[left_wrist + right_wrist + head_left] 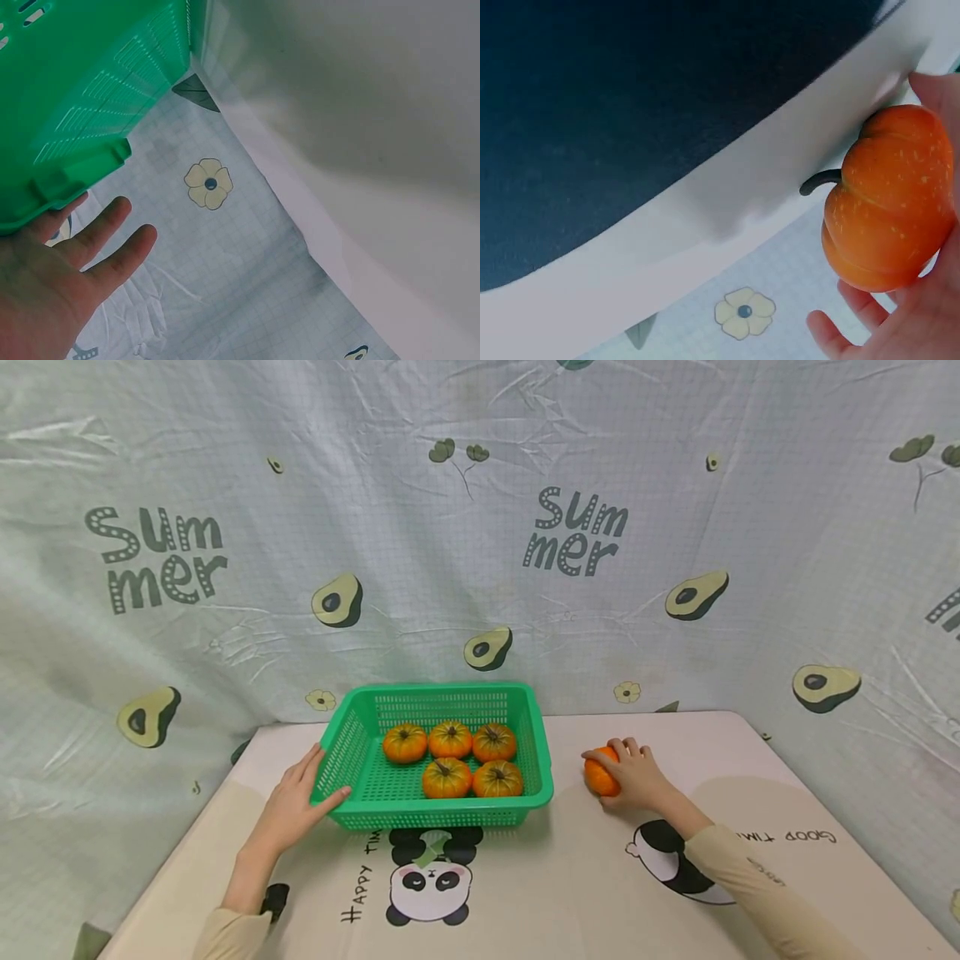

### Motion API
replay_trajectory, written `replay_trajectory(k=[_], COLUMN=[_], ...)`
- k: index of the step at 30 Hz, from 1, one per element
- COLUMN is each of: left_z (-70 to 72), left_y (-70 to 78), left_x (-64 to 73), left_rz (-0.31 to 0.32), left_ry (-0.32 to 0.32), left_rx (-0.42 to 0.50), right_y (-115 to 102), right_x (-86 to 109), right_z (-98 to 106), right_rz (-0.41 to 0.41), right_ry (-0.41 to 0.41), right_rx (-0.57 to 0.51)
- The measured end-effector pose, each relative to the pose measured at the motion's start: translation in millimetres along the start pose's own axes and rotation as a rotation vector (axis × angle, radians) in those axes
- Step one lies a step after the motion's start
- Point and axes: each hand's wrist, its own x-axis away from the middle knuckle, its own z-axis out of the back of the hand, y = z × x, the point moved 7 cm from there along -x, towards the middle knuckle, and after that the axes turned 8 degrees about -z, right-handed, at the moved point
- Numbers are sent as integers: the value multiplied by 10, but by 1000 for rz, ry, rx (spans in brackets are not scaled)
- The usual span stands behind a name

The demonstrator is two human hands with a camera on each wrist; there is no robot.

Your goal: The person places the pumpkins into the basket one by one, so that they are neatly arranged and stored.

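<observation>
In the head view, a green plastic basket (438, 806) holds several small orange pumpkins (450, 740) with yellowish-green tops. At its left end, my left hand (288, 806) rests against the rim, thumb at the near corner. The left wrist view shows the fingers (112, 270) of that hand extended and spread beside the basket wall (112, 97). Right of the basket, my right hand (637, 777) grips another pumpkin (602, 772) low over the table. In the right wrist view this pumpkin (889, 202) is deep orange, its dark curved stem pointing away from the palm.
A pale table (555, 893) printed with pandas and lettering lies under everything. Behind it hangs a light curtain (420, 568) with avocado and flower prints. A stretch of table separates the basket from the right hand.
</observation>
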Motion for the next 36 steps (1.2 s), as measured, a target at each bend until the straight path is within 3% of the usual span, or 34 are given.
replay_trajectory(k=[12, 19, 28, 36], left_z=[-15, -27, -19, -20], left_y=[-15, -10, -10, 1], left_x=[2, 12, 12, 7], left_rz=[-10, -9, -6, -10], left_ry=[11, 11, 12, 11], left_rx=[-1, 1, 9, 5], right_y=[38, 112, 136, 200], right_x=[8, 20, 68, 92], right_z=[40, 120, 229, 166], right_rz=[-32, -91, -96, -114], right_ry=[34, 72, 133, 42], right_rx=[65, 11, -44, -11])
